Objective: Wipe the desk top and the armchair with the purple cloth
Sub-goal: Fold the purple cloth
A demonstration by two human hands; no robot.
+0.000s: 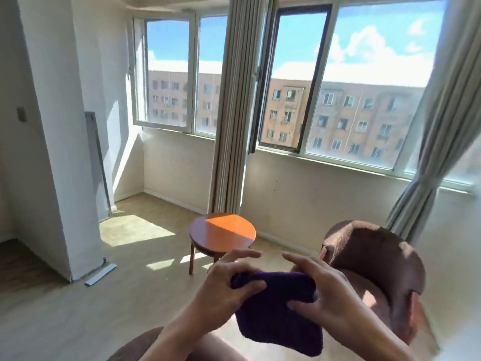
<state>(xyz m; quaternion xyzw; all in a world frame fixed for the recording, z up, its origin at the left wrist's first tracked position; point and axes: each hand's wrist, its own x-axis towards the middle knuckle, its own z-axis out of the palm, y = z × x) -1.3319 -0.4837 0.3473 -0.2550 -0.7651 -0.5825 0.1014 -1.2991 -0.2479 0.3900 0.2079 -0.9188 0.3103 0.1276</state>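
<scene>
Room has big windows (338, 82) with curtains (231, 105) along the far wall, pale floor (65, 308) with sun patches. Brown armchair (374, 277) sits to the right, near, partly behind the hands; another brown upholstered edge shows at the bottom of the frame, can't tell what it belongs to. Small round wooden table (221, 233) stands mid-room, nothing on it, well apart from the hands; probably the "desk top" in the task, no other desk in view. Purple cloth (276, 311) is held in the air in front of the body, folded, not touching any surface. Left hand (223, 293) pinches its upper left corner, thumb over the fabric; right hand (325, 300) grips the upper right edge, fingers spread on the front. Step looks like prep: folding or squaring the cloth into a pad, no wiping contact yet. Next move needs one hand to take the pad flat in the palm, then reach a surface; armchair is closest, table needs stepping forward.
</scene>
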